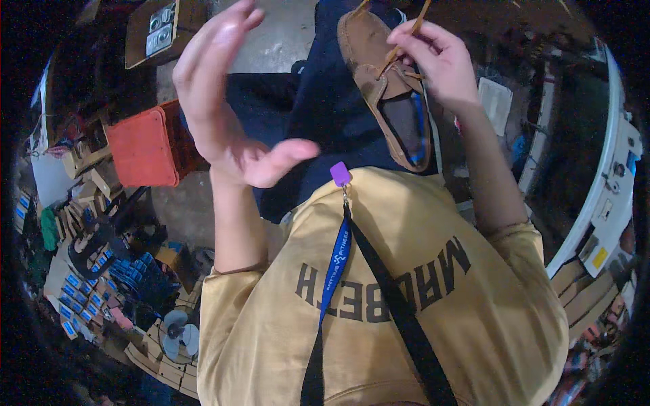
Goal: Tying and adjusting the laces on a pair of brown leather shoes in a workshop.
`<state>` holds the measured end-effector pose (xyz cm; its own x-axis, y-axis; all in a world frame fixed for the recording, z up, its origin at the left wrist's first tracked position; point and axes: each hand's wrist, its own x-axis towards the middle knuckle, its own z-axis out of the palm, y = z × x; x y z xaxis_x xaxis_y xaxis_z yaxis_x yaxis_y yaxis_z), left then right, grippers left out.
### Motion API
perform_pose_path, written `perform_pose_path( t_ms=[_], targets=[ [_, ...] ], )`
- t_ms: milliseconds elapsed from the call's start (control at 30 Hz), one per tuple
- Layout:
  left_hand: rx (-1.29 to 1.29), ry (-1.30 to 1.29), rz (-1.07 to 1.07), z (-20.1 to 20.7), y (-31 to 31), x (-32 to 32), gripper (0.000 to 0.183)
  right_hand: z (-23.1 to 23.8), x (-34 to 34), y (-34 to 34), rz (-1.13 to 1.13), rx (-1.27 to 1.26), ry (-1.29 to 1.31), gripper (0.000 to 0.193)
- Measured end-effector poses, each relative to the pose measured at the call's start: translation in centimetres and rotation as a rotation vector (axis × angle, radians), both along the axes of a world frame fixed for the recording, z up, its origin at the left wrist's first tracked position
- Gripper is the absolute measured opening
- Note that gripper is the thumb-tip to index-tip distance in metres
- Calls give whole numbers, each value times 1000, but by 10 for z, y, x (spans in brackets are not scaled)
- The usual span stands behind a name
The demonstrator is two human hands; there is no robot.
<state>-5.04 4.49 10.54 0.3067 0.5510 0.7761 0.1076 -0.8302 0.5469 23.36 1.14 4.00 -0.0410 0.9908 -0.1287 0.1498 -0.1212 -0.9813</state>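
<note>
A brown leather lace-up shoe (pixel 364 44) lies across my dark trousers (pixel 284 122), its toe pointing away and its dark, blue-edged opening toward me. Over its front part, my right hand (pixel 443 64) pinches a tan lace (pixel 418 26), with thumb and fingers closed together. The lace rises past the fingertips toward the top edge, and another strand lies on the shoe's tongue. To the left, my left hand (pixel 220 101) is raised in the air, apart from the shoe. Its thumb stands well away from the fingers and nothing shows in it.
A red plastic crate (pixel 139 145) stands at the left, below a box with metal fittings (pixel 161 30). Stacked small boxes (pixel 84 294) and a fan (pixel 179 335) are lower left. A white curved-edged surface (pixel 589 216) runs along the right. A lanyard (pixel 333 277) hangs over my shirt.
</note>
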Motion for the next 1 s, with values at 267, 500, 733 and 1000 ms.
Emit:
perform_pose_path(
  t_ms=[267, 500, 733, 1000],
  targets=[
    [-527, 286, 128, -61, -25, 42, 15, -1, 6, 8, 78, -75, 136, 22],
    [-578, 279, -28, -66, -22, 56, 23, 19, 1, 1, 117, -68, 123, 27],
    [-607, 336, -170, -66, -16, 35, 25, 41, 28, -15, 305, 149, -426, 44],
    [-404, 213, -137, -70, -18, 36, 36, 38, 26, -33, 301, 245, -465, 43]
  ],
)
